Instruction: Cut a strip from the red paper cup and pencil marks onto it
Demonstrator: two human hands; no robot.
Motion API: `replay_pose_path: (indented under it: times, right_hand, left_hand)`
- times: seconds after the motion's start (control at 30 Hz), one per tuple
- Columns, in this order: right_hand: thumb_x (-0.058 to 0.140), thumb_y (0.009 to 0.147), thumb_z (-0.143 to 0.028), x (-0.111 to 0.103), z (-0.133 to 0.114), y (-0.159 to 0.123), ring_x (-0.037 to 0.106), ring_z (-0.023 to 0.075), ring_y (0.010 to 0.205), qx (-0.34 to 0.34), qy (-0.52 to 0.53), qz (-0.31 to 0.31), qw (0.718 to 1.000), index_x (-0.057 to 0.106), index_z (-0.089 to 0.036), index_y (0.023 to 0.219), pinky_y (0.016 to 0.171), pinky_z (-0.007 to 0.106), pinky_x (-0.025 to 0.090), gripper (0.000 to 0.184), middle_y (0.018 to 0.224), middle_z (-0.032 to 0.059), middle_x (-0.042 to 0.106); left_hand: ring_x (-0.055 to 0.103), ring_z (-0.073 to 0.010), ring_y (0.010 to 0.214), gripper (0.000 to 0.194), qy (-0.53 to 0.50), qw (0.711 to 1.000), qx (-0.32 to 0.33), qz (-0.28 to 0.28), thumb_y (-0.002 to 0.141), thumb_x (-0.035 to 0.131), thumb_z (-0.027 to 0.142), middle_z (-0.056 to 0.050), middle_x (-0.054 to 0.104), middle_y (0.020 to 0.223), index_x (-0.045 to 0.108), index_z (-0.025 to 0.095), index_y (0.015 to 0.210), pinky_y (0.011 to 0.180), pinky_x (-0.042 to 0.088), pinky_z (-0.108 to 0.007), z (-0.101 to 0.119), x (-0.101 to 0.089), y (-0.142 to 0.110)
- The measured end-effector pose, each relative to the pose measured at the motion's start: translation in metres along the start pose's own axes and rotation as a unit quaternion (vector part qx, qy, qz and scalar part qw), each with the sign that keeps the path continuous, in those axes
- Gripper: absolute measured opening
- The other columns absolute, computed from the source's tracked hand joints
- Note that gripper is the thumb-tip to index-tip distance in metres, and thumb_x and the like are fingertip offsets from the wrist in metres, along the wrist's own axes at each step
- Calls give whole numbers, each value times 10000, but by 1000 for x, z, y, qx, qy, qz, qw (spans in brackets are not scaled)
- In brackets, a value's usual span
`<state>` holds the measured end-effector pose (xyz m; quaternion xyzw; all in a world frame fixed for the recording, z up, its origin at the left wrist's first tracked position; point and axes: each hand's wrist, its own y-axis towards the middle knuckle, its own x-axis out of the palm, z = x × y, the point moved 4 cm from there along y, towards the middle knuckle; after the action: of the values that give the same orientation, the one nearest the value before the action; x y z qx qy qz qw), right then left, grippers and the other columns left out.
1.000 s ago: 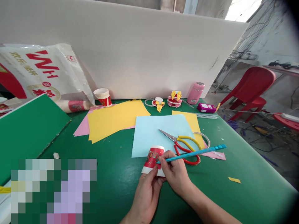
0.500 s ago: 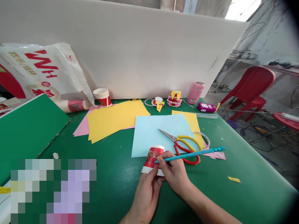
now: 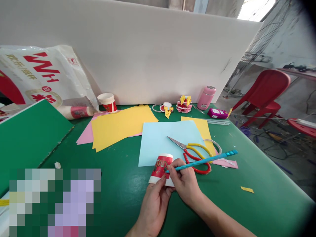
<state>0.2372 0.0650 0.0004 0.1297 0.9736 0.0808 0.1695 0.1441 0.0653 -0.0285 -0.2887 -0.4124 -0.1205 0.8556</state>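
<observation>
An upside-down red and white paper cup [image 3: 161, 168] stands on the green table [image 3: 128, 191] at the near edge of a light blue sheet [image 3: 163, 140]. My left hand [image 3: 154, 205] pinches the cup's rim from the near side. My right hand [image 3: 184, 181] is closed on a blue pen [image 3: 204, 160], with the pen's tip against the cup's red side. Red and yellow handled scissors [image 3: 195, 154] lie on the blue sheet just beyond my right hand.
Yellow sheets [image 3: 120, 126] over pink ones lie further back. Another paper cup [image 3: 107, 102], small paper crafts [image 3: 184, 104], a pink bottle [image 3: 206, 98] and a magenta box [image 3: 217, 113] line the white board. A printed bag [image 3: 41, 77] lies left; a red chair [image 3: 266, 90] stands right.
The pen's tip has shifted slightly along the cup's side; both hands and the cup stay in about the same place.
</observation>
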Motion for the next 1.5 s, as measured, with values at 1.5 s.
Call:
replay_pose_path:
  times: [1.5]
  right_hand:
    - [424, 841, -238, -2, 2, 1, 349, 86, 427, -2, -13, 8, 1000, 405, -192, 672, 395, 198, 281, 177, 528, -55, 374]
  left_hand:
    - [613, -163, 811, 188, -27, 999, -10, 20, 796, 501, 135, -83, 688, 886, 649, 144, 911, 707, 490, -275, 1, -1, 1]
